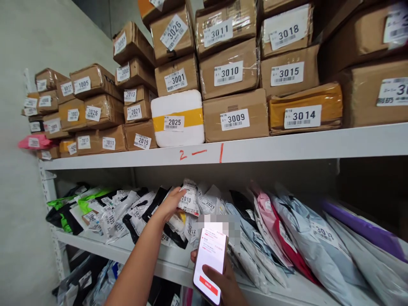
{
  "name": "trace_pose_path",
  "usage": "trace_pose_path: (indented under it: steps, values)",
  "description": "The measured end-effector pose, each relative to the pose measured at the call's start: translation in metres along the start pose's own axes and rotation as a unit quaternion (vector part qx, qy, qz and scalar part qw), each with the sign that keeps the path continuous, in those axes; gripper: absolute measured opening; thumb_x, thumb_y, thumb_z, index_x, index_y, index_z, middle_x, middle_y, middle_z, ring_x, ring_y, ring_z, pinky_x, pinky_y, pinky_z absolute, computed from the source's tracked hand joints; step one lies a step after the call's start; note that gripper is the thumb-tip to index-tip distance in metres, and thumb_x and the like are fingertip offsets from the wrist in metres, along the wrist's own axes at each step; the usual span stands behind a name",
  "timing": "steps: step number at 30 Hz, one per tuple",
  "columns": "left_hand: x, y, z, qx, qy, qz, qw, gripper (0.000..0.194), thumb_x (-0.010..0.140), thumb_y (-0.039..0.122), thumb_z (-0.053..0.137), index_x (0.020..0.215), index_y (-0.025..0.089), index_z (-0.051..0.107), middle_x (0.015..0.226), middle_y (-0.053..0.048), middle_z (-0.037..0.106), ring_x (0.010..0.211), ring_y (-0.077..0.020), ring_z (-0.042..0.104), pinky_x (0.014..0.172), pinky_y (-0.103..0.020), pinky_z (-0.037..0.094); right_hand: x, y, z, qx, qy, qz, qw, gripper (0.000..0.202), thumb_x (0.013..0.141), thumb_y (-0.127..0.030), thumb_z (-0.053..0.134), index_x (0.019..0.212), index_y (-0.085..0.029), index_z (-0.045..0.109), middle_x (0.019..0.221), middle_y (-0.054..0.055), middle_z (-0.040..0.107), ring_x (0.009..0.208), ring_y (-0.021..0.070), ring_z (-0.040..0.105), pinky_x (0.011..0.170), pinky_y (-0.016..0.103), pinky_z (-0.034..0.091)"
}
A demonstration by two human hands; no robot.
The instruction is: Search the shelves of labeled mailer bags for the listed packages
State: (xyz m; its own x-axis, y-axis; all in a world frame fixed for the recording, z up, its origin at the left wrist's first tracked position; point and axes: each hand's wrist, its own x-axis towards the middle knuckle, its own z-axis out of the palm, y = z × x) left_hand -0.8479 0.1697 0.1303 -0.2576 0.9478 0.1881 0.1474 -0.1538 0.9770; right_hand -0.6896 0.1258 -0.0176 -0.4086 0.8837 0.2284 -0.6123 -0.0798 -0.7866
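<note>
My left hand (pixel 169 205) reaches into the middle shelf and grips a small parcel bag with a white label (pixel 188 199), among several upright poly mailer bags. My right hand (pixel 219 280) holds a smartphone (pixel 210 263) low in front of the shelf, its lit screen facing me with a red button at the bottom. The bags next to the left hand carry numbered labels such as 2027 (pixel 208 206).
The white metal shelf (pixel 287 146) is marked "2—1" in red. On top stand stacked cardboard boxes with numbered labels, such as 3009 (pixel 235 119), and a white foam box 2025 (pixel 177 119). Grey, pink and purple mailers (pixel 306 238) fill the right. A wall is at left.
</note>
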Motion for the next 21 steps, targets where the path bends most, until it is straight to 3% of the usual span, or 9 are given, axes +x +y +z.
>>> trace_pose_path:
  steps: [3, 7, 10, 14, 17, 21]
  values:
    - [-0.030, 0.001, -0.018, -0.104, 0.018, 0.017, 0.994, 0.007, 0.082, 0.023, 0.047, 0.086, 0.017, 0.048, 0.068, 0.003, 0.052, 0.056, -0.0094, 0.051, 0.049, -0.021, 0.042, -0.001, -0.002, 0.002, 0.003, 0.007, 0.003, 1.000, 0.059, 0.050, -0.043, 0.080, 0.097, -0.017, 0.057, 0.095, 0.016, 0.070, 0.095, 0.0332, 0.062, 0.082, 0.044, 0.043]
    - [-0.080, -0.009, -0.036, -0.211, 0.051, 0.030, 0.976, 0.027, 0.062, 0.024, 0.059, 0.087, 0.019, 0.048, 0.077, 0.002, 0.060, 0.064, -0.0114, 0.056, 0.053, -0.020, 0.046, 0.003, -0.003, -0.002, 0.000, -0.009, 0.008, 1.000, 0.052, 0.052, -0.040, 0.080, 0.094, -0.017, 0.060, 0.092, 0.015, 0.071, 0.090, 0.0310, 0.063, 0.074, 0.040, 0.046]
    - [-0.126, -0.024, -0.041, -0.263, 0.095, 0.016, 0.960, 0.042, 0.051, 0.026, 0.066, 0.089, 0.019, 0.049, 0.084, 0.001, 0.064, 0.075, -0.0170, 0.061, 0.059, -0.022, 0.050, 0.003, -0.005, -0.012, -0.025, -0.086, 0.007, 0.996, 0.047, 0.055, -0.038, 0.079, 0.093, -0.016, 0.063, 0.089, 0.013, 0.071, 0.084, 0.0274, 0.064, 0.071, 0.037, 0.046]
    - [-0.182, -0.057, -0.042, -0.349, 0.182, -0.048, 0.918, 0.063, 0.040, 0.018, 0.070, 0.100, 0.021, 0.052, 0.089, -0.002, 0.067, 0.084, -0.0267, 0.063, 0.064, -0.030, 0.053, -0.017, -0.012, -0.031, -0.022, -0.208, 0.058, 0.976, 0.066, 0.061, -0.036, 0.076, 0.119, -0.020, 0.052, 0.094, 0.012, 0.069, 0.081, 0.0235, 0.063, 0.070, 0.035, 0.047]
    - [-0.209, -0.085, -0.033, -0.377, 0.221, -0.095, 0.894, 0.066, 0.037, 0.016, 0.072, 0.100, 0.021, 0.055, 0.090, -0.003, 0.069, 0.087, -0.0306, 0.063, 0.066, -0.034, 0.054, -0.050, -0.021, -0.042, 0.006, -0.177, 0.138, 0.975, 0.056, 0.054, -0.039, 0.078, 0.103, -0.015, 0.062, 0.090, 0.014, 0.070, 0.076, 0.0254, 0.064, 0.063, 0.033, 0.048]
    - [-0.229, -0.107, -0.003, -0.380, 0.215, -0.144, 0.888, 0.051, 0.044, 0.019, 0.073, 0.092, 0.023, 0.057, 0.088, 0.000, 0.070, 0.088, -0.0291, 0.064, 0.067, -0.033, 0.053, -0.096, -0.042, -0.052, 0.064, -0.046, 0.218, 0.973, 0.053, 0.045, -0.051, 0.080, 0.084, -0.015, 0.071, 0.078, 0.016, 0.072, 0.067, 0.0267, 0.067, 0.060, 0.032, 0.049]
